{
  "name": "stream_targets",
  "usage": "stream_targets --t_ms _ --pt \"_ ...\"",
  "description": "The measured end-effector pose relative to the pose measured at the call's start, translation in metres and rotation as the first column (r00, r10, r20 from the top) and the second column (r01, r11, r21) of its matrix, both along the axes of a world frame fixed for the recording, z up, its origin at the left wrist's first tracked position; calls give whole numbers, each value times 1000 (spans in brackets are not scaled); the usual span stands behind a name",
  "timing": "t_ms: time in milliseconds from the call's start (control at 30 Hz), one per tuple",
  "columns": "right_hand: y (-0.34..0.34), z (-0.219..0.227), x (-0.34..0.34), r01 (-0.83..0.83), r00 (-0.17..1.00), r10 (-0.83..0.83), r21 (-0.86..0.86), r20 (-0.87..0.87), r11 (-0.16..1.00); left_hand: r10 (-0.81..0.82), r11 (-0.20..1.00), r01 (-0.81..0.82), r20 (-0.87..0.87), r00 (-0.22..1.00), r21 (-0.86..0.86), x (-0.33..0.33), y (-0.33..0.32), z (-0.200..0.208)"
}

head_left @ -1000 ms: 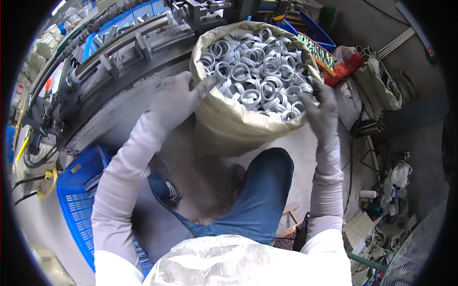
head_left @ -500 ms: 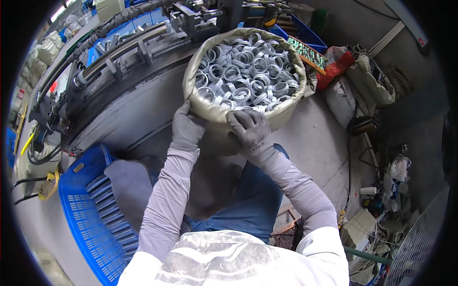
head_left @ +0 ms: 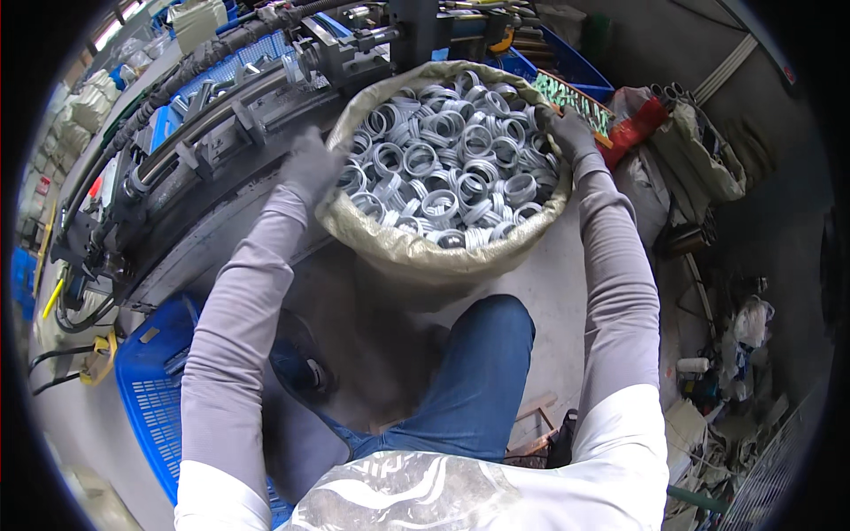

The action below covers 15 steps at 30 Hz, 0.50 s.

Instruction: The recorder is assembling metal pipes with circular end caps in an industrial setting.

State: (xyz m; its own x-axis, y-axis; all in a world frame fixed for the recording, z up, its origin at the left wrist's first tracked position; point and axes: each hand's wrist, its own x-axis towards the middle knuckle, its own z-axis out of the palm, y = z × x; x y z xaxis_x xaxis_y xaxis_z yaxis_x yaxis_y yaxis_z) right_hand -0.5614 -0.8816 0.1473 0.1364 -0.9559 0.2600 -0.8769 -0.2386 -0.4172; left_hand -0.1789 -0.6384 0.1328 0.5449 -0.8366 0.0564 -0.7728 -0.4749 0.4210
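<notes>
A beige woven sack with a rolled rim stands in front of me. It is filled with grey metal threaded rings. My right hand, in a grey glove, grips the far right part of the rim, its fingertips partly hidden there. At the left side of the rim is my left hand, gloved too and smeared by motion. How its fingers are set does not show clearly.
A machine with long metal rails runs along the left, close to the sack. By my left arm stands a blue plastic basket. Red and white bags lie beyond my right hand, and a fan guard is at the lower right.
Both hands have left the near rim and spread apart, the left to the sack's left side, the right to its far right. The sack appears slightly shifted toward me and its front more tilted.
</notes>
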Motion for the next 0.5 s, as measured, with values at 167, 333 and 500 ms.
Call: stream_targets --t_ms 167,333,500 --pt "7 3 30 -10 952 -45 179 303 984 -73 965 7 -245 967 -263 0 11 -39" --pt "50 -12 22 -290 891 347 -219 294 932 -182 774 -253 -588 788 -580 1 19 -72" --pt "34 -26 39 -169 967 191 -141 166 976 -208 809 -178 -555 805 -561 -22 -27 -57"
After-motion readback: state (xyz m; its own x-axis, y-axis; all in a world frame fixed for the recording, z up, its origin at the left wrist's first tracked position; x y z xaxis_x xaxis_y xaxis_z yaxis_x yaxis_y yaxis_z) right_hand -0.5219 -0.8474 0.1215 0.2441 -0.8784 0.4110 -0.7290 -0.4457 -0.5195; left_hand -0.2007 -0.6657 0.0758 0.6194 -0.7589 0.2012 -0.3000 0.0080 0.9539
